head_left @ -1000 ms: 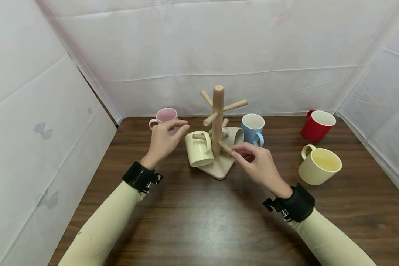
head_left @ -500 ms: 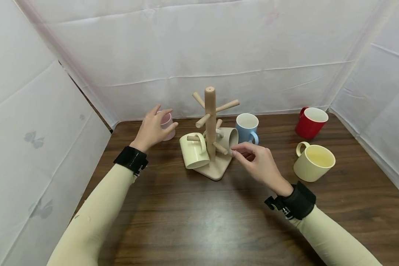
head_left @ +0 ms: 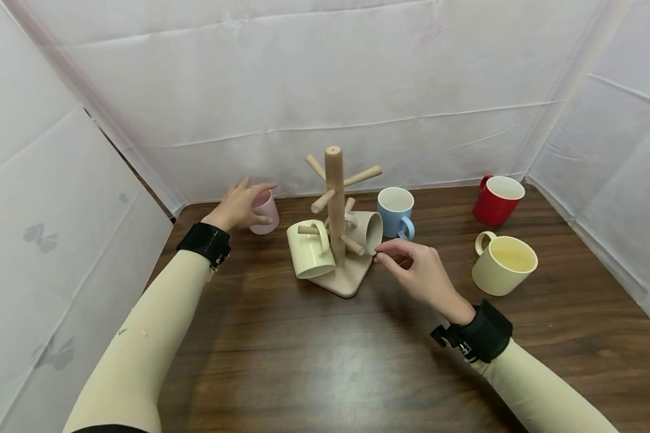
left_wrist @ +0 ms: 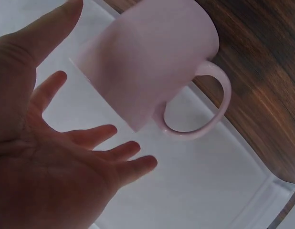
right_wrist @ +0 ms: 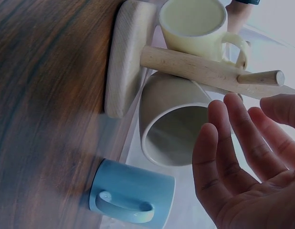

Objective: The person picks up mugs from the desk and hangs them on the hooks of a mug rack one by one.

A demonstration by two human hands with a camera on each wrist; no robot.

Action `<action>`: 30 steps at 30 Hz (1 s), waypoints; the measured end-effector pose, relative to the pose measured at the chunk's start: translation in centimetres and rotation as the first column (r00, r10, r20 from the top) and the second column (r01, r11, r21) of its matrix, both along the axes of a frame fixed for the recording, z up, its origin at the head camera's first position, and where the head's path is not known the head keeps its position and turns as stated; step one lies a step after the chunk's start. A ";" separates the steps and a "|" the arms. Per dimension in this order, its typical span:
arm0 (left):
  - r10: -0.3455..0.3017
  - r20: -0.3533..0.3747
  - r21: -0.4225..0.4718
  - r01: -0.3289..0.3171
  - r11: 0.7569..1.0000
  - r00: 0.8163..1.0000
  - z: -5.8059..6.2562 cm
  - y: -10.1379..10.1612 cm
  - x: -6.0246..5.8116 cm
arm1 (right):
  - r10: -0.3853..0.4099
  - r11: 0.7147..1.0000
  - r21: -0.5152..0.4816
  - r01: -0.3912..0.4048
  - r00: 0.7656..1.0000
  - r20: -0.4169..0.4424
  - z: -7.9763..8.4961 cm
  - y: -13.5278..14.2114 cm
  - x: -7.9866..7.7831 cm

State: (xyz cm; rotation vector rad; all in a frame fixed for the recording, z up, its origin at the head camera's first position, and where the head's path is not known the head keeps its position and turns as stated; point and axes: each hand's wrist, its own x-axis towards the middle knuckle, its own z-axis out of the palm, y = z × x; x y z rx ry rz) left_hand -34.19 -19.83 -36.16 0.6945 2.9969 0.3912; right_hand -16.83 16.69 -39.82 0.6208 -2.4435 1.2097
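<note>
My left hand (head_left: 237,207) reaches over the pink mug (head_left: 266,215) at the back left, thumb and fingers spread around its rim. The left wrist view shows the fingers apart from the mug, whose handle (left_wrist: 224,100) points away from the palm. My right hand (head_left: 419,273) is beside the wooden mug tree (head_left: 334,192), fingertips close to a low peg and the rim of a grey mug (right_wrist: 154,98). Nothing is in its loosely bent fingers. That grey mug hangs on its side on the tree. A pale yellow mug (head_left: 310,255) hangs tilted from a left peg.
A light blue mug (head_left: 394,213) stands behind the tree's right side. Farther right are a red mug (head_left: 495,204) and another yellow mug (head_left: 495,270), both upright on the dark wooden table (head_left: 314,355). White cloth walls (head_left: 222,78) border the back and sides.
My left hand has moved left and back from beside the hanging yellow mug to the pink mug, its fingers spreading. My right fingertips have come off the low peg. The head view has shifted slightly.
</note>
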 end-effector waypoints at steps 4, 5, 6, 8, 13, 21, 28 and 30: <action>0.007 0.041 0.014 -0.008 1.000 0.999 -0.1 -0.2 -0.1 | 0.002 1.000 -0.005 -0.002 1.000 -0.006 -0.4 -0.1 0.0; 0.011 0.045 0.017 -0.011 1.000 0.999 -0.1 -0.3 -0.1 | 0.006 1.000 -0.007 -0.006 1.000 -0.007 -0.5 -0.1 0.0; 0.014 0.046 0.018 -0.014 1.000 0.999 -0.1 -0.3 -0.1 | 0.009 1.000 -0.010 -0.009 1.000 -0.009 -0.5 -0.2 0.0; 0.011 0.038 0.015 -0.012 1.000 0.999 -0.2 -0.3 -0.2 | 0.014 1.000 -0.015 -0.014 1.000 -0.008 -0.6 -0.2 0.0; -0.010 -0.006 0.021 0.010 1.000 1.000 -0.4 -0.4 -0.2 | 0.015 1.000 -0.008 -0.015 1.000 0.004 -0.6 -0.3 0.1; 0.000 -0.015 0.035 0.001 0.999 1.000 -0.7 -0.4 -0.2 | 0.015 1.000 0.004 -0.015 1.000 0.019 -0.9 -0.3 0.3; -0.023 -0.036 0.027 0.024 0.999 0.999 -0.3 -0.6 -0.4 | 0.008 1.000 0.011 -0.008 1.000 0.000 -1.0 -0.2 0.2; -0.029 -0.041 0.022 0.030 0.999 0.999 -0.3 -0.6 -0.4 | 0.011 1.000 0.010 -0.011 1.000 0.000 -1.0 -0.2 0.2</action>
